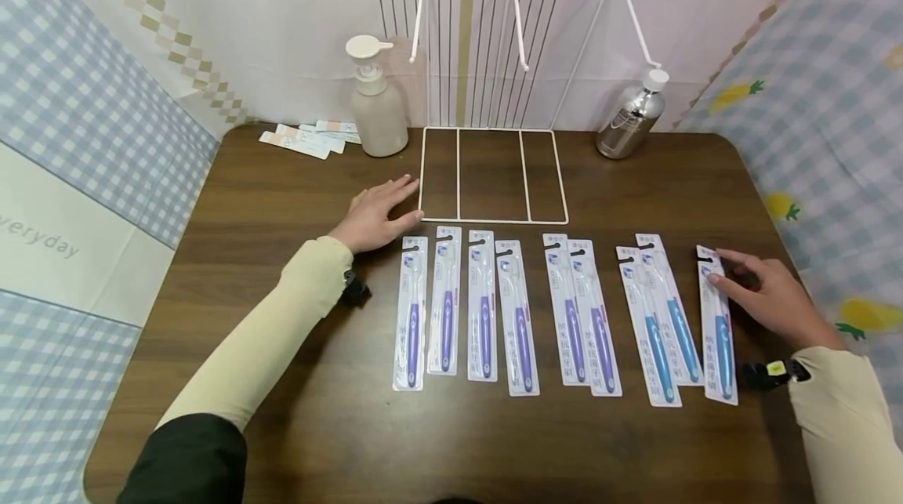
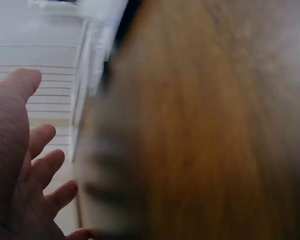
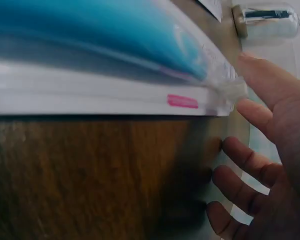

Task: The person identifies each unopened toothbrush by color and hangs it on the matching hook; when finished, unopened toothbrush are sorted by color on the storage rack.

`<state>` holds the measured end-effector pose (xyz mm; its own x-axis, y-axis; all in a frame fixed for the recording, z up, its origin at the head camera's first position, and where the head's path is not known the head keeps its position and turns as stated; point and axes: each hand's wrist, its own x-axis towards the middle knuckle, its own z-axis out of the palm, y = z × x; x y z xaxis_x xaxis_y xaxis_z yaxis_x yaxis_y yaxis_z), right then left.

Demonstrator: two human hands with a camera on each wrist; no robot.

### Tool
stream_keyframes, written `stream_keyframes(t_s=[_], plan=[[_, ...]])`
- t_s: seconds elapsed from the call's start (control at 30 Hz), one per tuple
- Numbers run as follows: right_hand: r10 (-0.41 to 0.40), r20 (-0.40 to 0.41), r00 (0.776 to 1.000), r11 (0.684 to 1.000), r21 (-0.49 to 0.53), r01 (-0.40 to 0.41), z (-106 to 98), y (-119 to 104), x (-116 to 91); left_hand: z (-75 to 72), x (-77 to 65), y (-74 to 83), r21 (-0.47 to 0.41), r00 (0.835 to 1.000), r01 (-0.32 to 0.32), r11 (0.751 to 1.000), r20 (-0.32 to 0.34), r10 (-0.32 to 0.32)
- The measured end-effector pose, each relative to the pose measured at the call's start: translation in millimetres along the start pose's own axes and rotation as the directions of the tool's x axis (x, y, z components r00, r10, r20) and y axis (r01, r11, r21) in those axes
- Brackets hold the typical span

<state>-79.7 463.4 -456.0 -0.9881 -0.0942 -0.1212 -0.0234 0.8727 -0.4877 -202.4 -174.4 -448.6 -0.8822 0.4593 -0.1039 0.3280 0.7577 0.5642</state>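
Observation:
My right hand (image 1: pixel 770 292) is at the far right of the row and pinches the upper part of a blue packaged toothbrush (image 1: pixel 723 355) between thumb and index finger. In the right wrist view that toothbrush (image 3: pixel 140 45) runs close below the camera, its other three fingers spread apart. Two more blue packaged toothbrushes (image 1: pixel 659 359) overlap just to its left. Several purple packaged toothbrushes (image 1: pixel 520 347) lie left of these. My left hand (image 1: pixel 374 218) holds nothing; its fingers are extended at the left side of the white wire rack (image 1: pixel 494 221), thumb near the leftmost toothbrush package (image 1: pixel 409 347).
Hooked arms (image 1: pixel 518 18) of the rack stick out toward me above the table (image 1: pixel 317 426). A pump bottle (image 1: pixel 381 116) stands behind my left hand, beside several paper sachets (image 1: pixel 299 142). A silver bottle (image 1: pixel 630 120) stands at the back right. Checked cloth hangs on both sides.

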Motion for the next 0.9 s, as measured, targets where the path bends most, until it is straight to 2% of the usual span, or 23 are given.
stream_keyframes(t_s=[0.2,0.3,0.43,0.53,0.77,0.9], plan=[[-0.071,-0.031,0.997,0.997,0.027,0.071,3.8,6.9,-4.6,11.7,10.0,-2.4,0.038,0.999,0.028,0.999,0.030,-0.029],[-0.022,-0.052,0.998,0.999,0.030,0.024,7.9,8.4,-10.3,12.9,10.6,-1.9,0.050,0.999,0.024,0.998,0.028,-0.026],[0.104,-0.065,0.993,0.993,0.059,-0.100,10.6,8.4,-16.5,16.0,12.5,-4.2,0.067,1.000,0.017,0.998,0.002,-0.018],[0.137,-0.083,0.987,0.987,0.096,-0.129,8.3,8.6,-17.9,18.8,13.6,-6.1,0.085,1.000,0.016,0.996,-0.025,-0.014],[0.116,-0.111,0.987,0.977,0.190,-0.094,0.0,6.4,-18.2,20.8,13.2,-7.1,0.122,0.999,0.016,0.992,-0.043,-0.011],[0.093,-0.120,0.988,0.976,0.208,-0.066,-7.5,-11.7,-15.3,23.4,13.0,-6.9,0.140,0.999,0.014,0.990,-0.040,-0.008]])
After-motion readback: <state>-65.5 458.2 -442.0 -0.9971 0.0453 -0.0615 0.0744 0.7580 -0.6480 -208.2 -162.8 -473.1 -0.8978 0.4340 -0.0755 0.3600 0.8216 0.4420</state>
